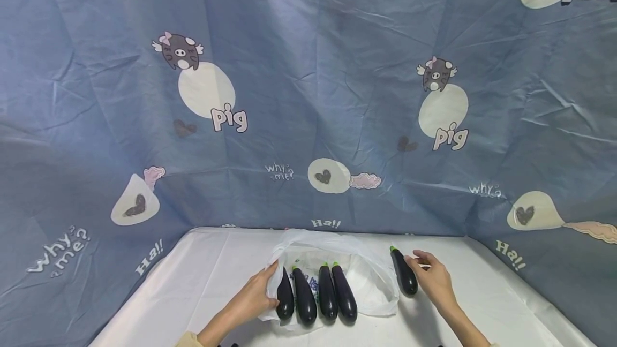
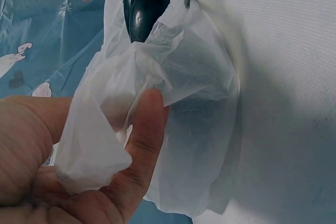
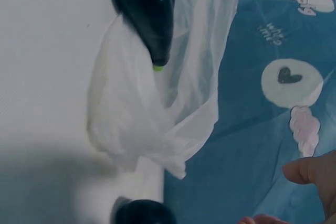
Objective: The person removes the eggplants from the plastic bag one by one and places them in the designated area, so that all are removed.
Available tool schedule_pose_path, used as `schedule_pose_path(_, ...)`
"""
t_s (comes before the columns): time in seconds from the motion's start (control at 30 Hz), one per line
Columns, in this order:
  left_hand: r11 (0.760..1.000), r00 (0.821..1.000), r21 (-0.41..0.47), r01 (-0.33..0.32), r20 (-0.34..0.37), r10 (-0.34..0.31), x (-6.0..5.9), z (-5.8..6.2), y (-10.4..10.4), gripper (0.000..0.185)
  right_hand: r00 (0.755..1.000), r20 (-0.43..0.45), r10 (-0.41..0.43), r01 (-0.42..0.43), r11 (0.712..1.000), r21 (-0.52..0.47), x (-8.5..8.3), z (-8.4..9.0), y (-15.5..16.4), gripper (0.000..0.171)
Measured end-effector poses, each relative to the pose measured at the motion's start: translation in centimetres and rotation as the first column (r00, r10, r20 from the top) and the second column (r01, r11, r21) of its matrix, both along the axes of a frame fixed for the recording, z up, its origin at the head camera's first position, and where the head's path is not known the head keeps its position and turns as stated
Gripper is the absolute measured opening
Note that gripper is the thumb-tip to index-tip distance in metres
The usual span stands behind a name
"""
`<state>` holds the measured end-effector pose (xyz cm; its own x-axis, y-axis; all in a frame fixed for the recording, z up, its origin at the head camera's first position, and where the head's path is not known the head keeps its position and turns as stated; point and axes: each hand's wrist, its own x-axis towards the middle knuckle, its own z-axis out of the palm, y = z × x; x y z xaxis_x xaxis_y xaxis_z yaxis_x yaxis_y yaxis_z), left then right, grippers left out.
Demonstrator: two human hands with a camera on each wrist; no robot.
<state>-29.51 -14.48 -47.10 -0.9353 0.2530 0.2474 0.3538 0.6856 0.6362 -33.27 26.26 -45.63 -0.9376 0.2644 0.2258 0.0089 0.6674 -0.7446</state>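
Observation:
A thin white plastic bag (image 1: 368, 288) lies spread on the table with its mouth towards me. Several dark eggplants (image 1: 305, 296) rest side by side in it, green stem ends pointing away. My left hand (image 1: 253, 296) holds the bag's left edge; in the left wrist view, the bag's film (image 2: 100, 145) is pinched between thumb and fingers. To the right of the bag lies a single eggplant (image 1: 404, 272). Beside it is my right hand (image 1: 434, 280), its thumb and fingers apart. In the right wrist view a gap separates that thumb (image 3: 304, 171) from the lone eggplant (image 3: 144, 213).
A white cloth (image 1: 217, 261) covers the table. Behind it and along both sides hangs a blue curtain (image 1: 289, 138) printed with cartoon pigs, close to the table's far edge.

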Motion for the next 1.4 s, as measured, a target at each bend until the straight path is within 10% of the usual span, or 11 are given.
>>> schedule_pose_path(0.53, 0.999, 0.999, 0.040, 0.006, 0.042, -0.008, 0.0, 0.0, 0.0, 0.090, 0.995, -0.056, 0.081, -0.082, 0.996, -0.021, 1.1, 1.7, -3.4, 0.059)
schedule_pose_path(1.4, 1.000, 0.999, 0.027, 0.006, 0.041, -0.007, -0.1, -0.1, 0.0, 0.091, 0.983, -0.044, 0.177, -0.178, 0.984, -0.019, 2.1, -0.4, -8.4, 0.051)
